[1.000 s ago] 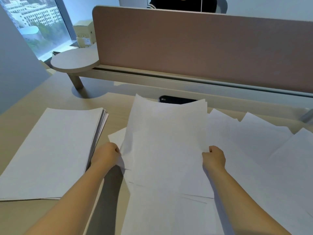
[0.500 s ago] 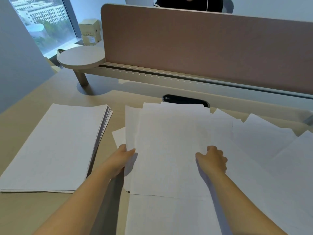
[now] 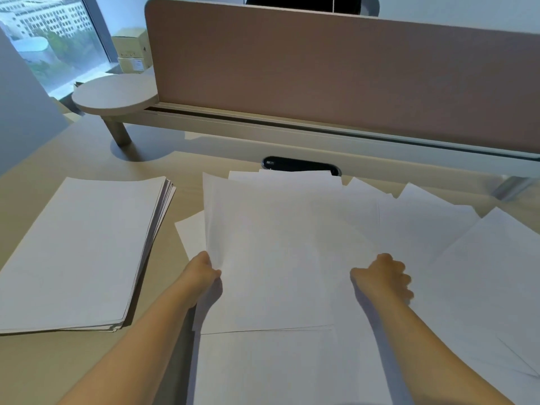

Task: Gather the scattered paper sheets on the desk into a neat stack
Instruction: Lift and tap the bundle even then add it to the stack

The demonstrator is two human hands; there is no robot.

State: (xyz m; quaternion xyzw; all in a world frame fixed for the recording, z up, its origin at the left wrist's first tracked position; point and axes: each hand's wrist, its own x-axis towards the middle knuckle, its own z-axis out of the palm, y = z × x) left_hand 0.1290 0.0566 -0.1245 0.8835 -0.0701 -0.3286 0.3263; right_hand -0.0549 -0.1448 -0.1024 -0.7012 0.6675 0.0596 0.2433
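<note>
Left grip pinches sheets' left edge; stack nearby.

A neat stack of white paper lies at the left of the frame on the tan surface; at centre the left hand pinches the left edge of a small bundle of sheets; the right hand, fingers curled, rests at the bundle's right edge; loose sheets overlap toward the right; a brown divider panel spans the upper frame, a black cable port just below it.
</note>
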